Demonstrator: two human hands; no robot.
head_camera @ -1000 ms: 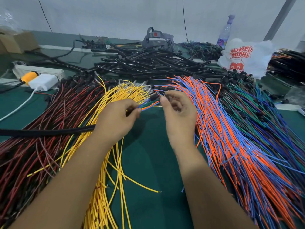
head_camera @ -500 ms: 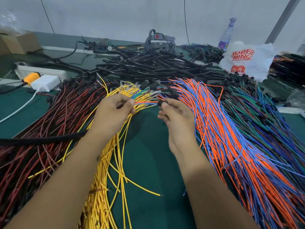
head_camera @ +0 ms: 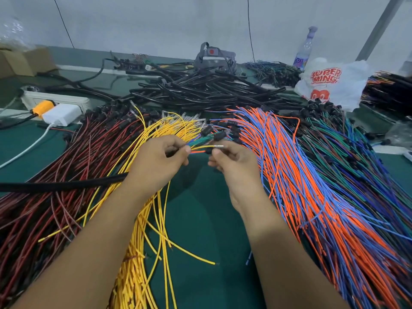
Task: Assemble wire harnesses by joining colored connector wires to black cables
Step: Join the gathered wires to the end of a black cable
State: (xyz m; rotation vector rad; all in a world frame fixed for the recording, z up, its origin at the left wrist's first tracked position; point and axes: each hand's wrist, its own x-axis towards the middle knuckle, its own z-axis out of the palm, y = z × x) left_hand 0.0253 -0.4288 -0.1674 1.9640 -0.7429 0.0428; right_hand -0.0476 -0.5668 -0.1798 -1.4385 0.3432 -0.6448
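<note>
hands meet above the green tabletop (head_camera: 200, 219): i see the left hand (head_camera: 153, 163) gripping a black cable (head_camera: 55, 186) and colored wires (head_camera: 198, 142), the right hand (head_camera: 234, 166) pinching a yellow wire (head_camera: 211, 146).

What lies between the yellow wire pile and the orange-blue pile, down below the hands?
Head view: mostly bare green mat, crossed only by a few stray yellow wires.

1. We see a dark green table (head_camera: 200, 219).
2. Red and dark wires (head_camera: 55, 186) lie at our left.
3. Yellow wires (head_camera: 138, 253) run down the middle.
4. Orange and blue wires (head_camera: 312, 197) are mixed.
5. Green and blue wires (head_camera: 367, 163) lie at our right.
6. Black cables (head_camera: 200, 92) are piled behind.
7. The white bag (head_camera: 330, 83) carries red lettering.
8. A white charger (head_camera: 61, 113) sits beside an orange plug (head_camera: 43, 106).
</note>
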